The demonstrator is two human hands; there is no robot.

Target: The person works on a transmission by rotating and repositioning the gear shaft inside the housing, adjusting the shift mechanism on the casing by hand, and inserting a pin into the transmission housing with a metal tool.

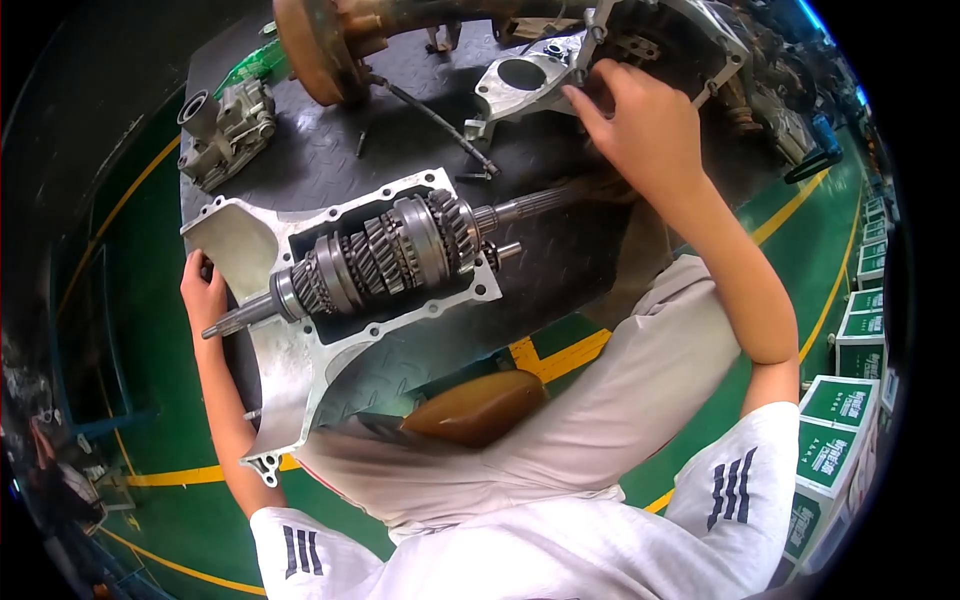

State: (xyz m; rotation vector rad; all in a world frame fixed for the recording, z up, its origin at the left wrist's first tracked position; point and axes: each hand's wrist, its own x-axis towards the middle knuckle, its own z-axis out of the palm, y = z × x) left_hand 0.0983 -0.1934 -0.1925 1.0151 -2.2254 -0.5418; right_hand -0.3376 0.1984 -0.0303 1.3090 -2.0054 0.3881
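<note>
Green floor (205,440) with yellow lines spreads under a dark, tread-patterned metal surface (315,130). Green and white boxes (842,403) stand stacked at the far right, and a brown rounded seat (475,408) shows between the person's legs.

The largest part is an open silver housing (284,385), at the near left side of the surface, its flared end toward the left hand and its near edge beside the person's leg. Inside it lies a gear shaft (375,258), packed with toothed wheels and rings; one splined end reaches out over the flared part, the other points up and right. Beyond, at the top, sits a rusty drum (315,55). To its right is a silver casing (735,62) with a dark interior. A smaller silver casting (228,132) with a round mouth rests at the far left.

The hands are well apart. The right hand (650,125) is at the casing's left edge, thumb spread from the fingers; the left hand (205,285) is at the housing's outer rim, fingers bent. Whether either grips I cannot tell.

A silver plate (492,97) with an oval opening lies just left of the right hand, near a thin rod (430,117). Smallest is a short pin (360,144).
</note>
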